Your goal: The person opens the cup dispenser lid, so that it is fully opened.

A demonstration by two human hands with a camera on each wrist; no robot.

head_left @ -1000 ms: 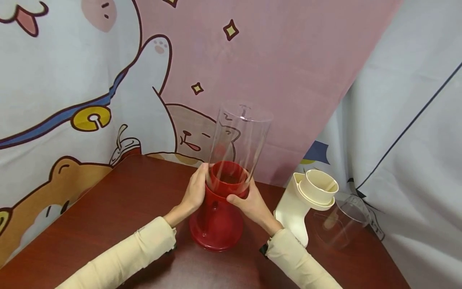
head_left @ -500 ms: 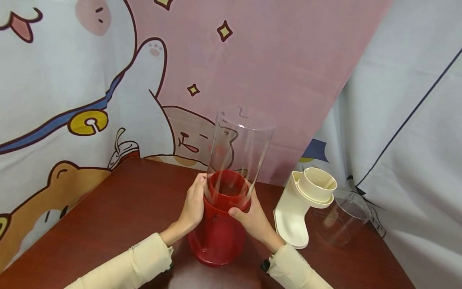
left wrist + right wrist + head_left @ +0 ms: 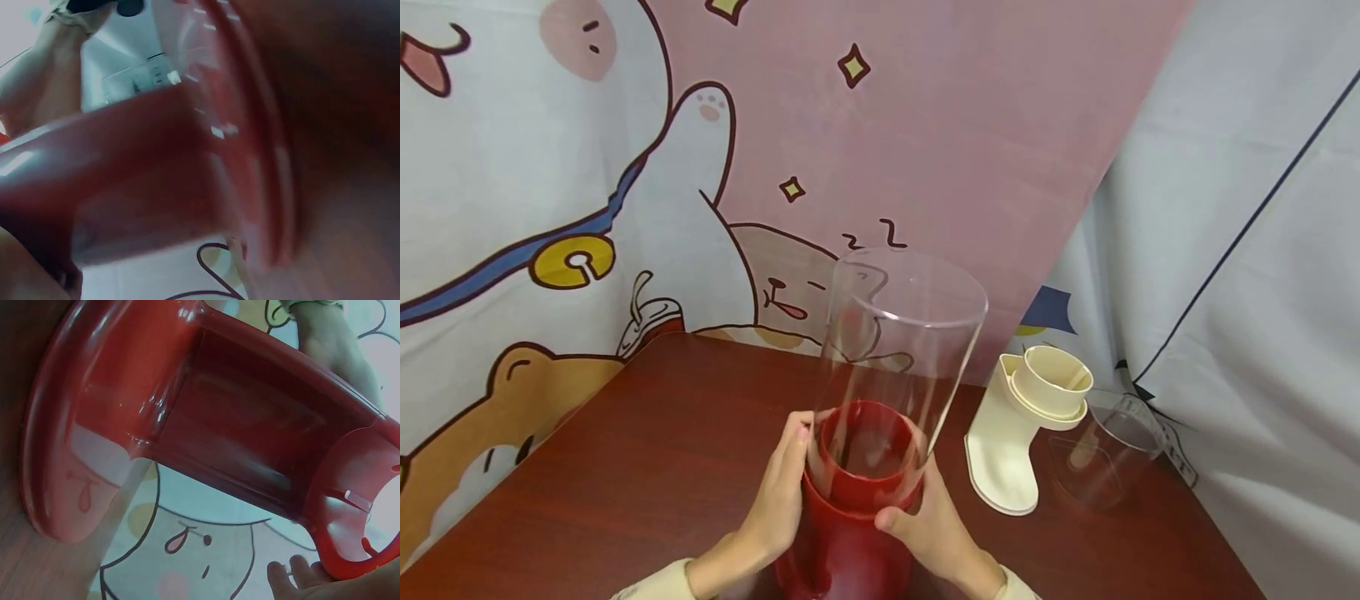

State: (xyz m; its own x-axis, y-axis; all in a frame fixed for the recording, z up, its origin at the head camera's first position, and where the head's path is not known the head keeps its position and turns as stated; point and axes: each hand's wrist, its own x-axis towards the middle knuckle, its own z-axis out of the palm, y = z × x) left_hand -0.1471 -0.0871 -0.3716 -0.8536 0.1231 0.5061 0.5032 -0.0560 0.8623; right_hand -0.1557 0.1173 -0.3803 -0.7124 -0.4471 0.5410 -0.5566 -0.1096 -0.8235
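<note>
A red plastic stand (image 3: 850, 546), with a flared foot and a round collar on top, is between my two hands. A tall clear cylinder (image 3: 910, 367) stands upright in the collar, around its inner red ring. My left hand (image 3: 767, 508) grips the stand's upper part from the left. From the right, my right hand (image 3: 936, 529) grips the collar, its thumb on the near side and its other fingers behind. In the right wrist view the hollow side of the stand (image 3: 244, 419) shows. The left wrist view has the red foot (image 3: 244, 144) blurred and close up.
To the right on the brown table (image 3: 700, 425) stands a cream plastic part (image 3: 1007, 450) with a round spout-like top. Behind it, a shorter clear container (image 3: 1105, 458) lies near the table's right edge. A cartoon-print cloth (image 3: 970, 125) hangs behind the table.
Both hands have brought the red stand and its clear cylinder nearer to me, lower in the head view. The cream part and the short clear container stay in place; the head view has shifted slightly.
</note>
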